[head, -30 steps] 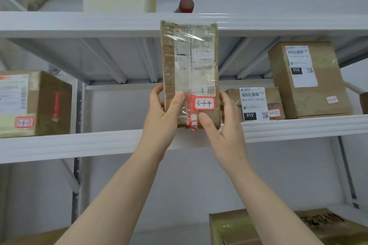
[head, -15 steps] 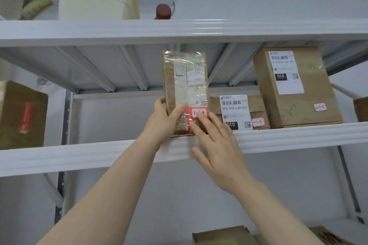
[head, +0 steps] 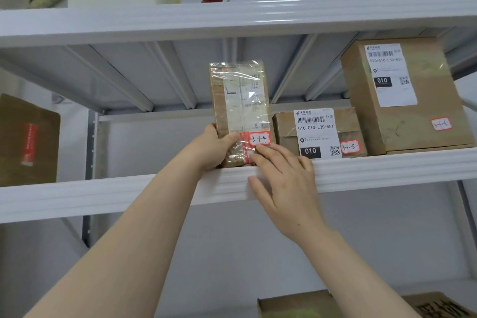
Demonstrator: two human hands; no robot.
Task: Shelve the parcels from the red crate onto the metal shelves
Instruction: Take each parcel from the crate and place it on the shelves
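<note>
Parcel (head: 241, 111) 3-1-4 stands upright on the shelf (head: 387, 168), just beside box (head: 318, 131) 3-1-5.
My left hand (head: 214, 147) grips its lower edge; my right fingers (head: 271, 155), spread, press its base. Tall and narrow, it may tip forward off the lip if I release unevenly.

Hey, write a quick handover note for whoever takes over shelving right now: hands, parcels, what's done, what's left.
Left hand grips the lower left edge of parcel 3-1-4.
Right hand is open, fingertips touching the parcel's lower front.
The parcel stands upright on the shelf, beside box 3-1-5.
Done: parcel appears set down on the shelf.
Left: let go of it. The red crate is out of view, so what remains in it is unknown.
</note>
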